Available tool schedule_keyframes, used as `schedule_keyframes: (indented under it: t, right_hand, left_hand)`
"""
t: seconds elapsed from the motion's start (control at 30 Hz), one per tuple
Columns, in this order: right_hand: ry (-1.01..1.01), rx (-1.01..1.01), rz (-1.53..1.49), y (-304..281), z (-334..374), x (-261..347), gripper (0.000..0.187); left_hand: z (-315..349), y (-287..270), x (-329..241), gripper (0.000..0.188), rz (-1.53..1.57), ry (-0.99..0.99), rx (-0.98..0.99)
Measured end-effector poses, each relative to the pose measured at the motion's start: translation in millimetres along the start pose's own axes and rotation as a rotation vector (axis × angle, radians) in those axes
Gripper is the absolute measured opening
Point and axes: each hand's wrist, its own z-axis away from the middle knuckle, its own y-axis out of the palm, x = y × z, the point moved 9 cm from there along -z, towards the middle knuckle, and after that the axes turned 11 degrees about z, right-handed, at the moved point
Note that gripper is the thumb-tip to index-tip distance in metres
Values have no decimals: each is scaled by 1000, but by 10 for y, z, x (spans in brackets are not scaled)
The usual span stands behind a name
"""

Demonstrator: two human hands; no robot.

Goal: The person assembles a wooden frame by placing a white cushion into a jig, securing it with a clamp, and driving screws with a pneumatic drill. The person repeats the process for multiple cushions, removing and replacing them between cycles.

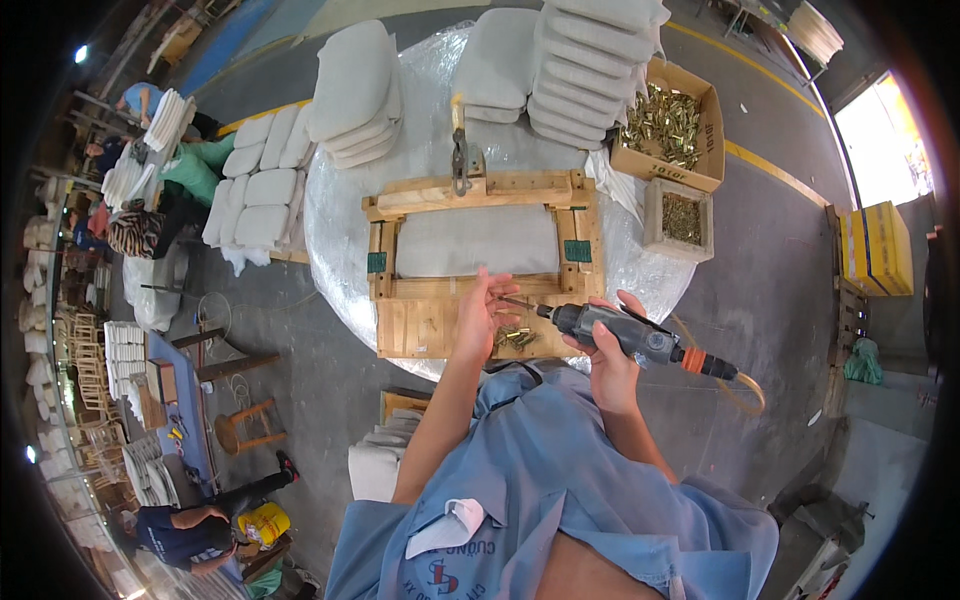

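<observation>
My right hand (612, 360) is wrapped round a grey-black air screwdriver (640, 338) with an orange collar and a yellowish hose at its rear. Its long bit points left, the tip reaching the fingers of my left hand (484, 312). Those fingers are apart and slightly curled; anything small among them is too fine to make out. Below them, several brass-coloured fasteners (516, 338) lie on the front board of a wooden jig (430, 332). Inside the jig's frame rests a light grey padded panel (476, 240). A metal toggle clamp (460, 165) stands at the frame's far side.
Stacks of grey cushions (352, 85) stand on the plastic-wrapped round table (335, 215). At right are a carton of brass-coloured hardware (665, 125) and a tray of small screws (682, 218). A wooden stool (245, 425), more cushions and other people occupy the left.
</observation>
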Motion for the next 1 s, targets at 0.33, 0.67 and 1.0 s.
schedule_keyframes:
  t: [0.33, 0.67, 1.0]
  right_hand:
    - [58, 131, 65, 137, 20, -126, 66]
    - [76, 9, 258, -276, -34, -227, 65]
    - [-19, -44, 483, -561, -269, -626, 67]
  left_hand:
    - [50, -356, 165, 44, -109, -36, -157]
    - [165, -751, 480, 46, 265, -173, -112]
    - [173, -618, 515, 72, 583, -230, 58]
